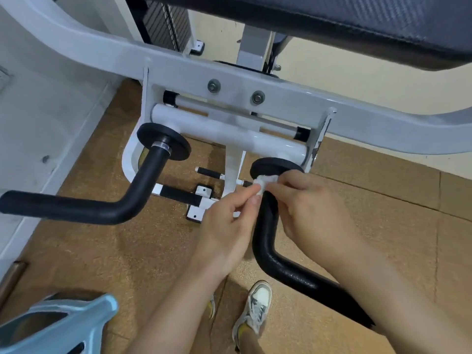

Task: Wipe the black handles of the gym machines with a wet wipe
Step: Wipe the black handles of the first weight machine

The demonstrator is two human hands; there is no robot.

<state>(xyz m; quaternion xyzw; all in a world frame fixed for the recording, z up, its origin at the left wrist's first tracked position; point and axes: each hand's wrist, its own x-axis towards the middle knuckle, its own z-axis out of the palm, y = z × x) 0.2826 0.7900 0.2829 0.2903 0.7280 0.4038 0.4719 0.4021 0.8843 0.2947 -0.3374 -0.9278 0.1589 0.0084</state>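
left hand, right hand: both pinch crumpled white wipe | against bent, pebbled black handle

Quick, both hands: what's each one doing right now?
Left hand: pinching the wipe at the top of the handle.
Right hand: pinching the same wipe.
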